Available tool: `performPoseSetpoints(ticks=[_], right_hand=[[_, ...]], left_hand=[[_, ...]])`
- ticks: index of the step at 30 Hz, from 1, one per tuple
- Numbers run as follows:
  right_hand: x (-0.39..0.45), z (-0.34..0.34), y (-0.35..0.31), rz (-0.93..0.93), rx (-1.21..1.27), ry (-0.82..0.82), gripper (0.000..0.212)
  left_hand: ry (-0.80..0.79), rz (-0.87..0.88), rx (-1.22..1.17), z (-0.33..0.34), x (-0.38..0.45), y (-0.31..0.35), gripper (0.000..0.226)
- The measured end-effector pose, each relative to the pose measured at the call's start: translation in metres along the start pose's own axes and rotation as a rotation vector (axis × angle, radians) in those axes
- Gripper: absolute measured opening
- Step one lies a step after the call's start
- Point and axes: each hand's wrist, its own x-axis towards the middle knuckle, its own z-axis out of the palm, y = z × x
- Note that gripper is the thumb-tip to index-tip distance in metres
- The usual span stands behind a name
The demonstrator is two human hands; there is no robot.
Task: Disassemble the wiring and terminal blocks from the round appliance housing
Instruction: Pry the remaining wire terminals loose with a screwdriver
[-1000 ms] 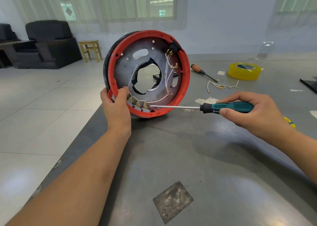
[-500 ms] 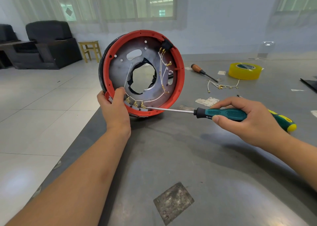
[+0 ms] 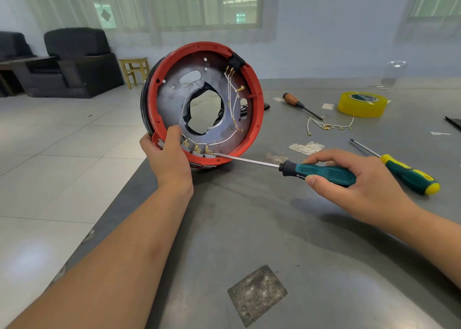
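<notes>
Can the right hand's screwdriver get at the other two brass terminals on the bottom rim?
Probably yes: the teal screwdriver already touches the nearest brass terminal, and the left hand sits beyond the row.

The round housing (image 3: 207,104) is standing on edge at the table's (image 3: 274,229) left rim, blocking the way across there. The left hand (image 3: 169,154) is covering its lower left rim, and the teal screwdriver (image 3: 287,165) is barring the approach from the right. A yellow-green screwdriver (image 3: 404,174) is lying just behind the right hand (image 3: 361,186). Loose wires (image 3: 329,125), a wooden-handled screwdriver (image 3: 299,104) and a tape roll (image 3: 361,104) are crowding the far right. The near tabletop is lying open between the forearms.
</notes>
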Motion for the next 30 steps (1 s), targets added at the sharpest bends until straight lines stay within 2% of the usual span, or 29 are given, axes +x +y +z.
performPoseSetpoints(ticks=[12,16,21,25,30], right_hand=[[-0.003,0.005,-0.007,-0.028,0.004,0.005,0.023],[-0.003,0.008,-0.009,-0.019,0.004,0.006,0.024],[-0.001,0.003,-0.004,0.047,0.044,0.037,0.031],[0.002,-0.001,0.005,0.133,0.051,0.061,0.018],[0.006,-0.005,0.014,0.237,0.173,0.046,0.021]], left_hand=[[0.046,-0.074,-0.017,-0.002,0.004,-0.002,0.046],[0.063,-0.086,-0.028,-0.003,0.005,-0.002,0.042],[-0.006,-0.06,-0.028,-0.002,0.003,-0.004,0.037],[-0.099,-0.083,0.011,-0.001,0.004,-0.004,0.036],[-0.174,-0.131,0.142,-0.001,-0.003,0.0,0.06]])
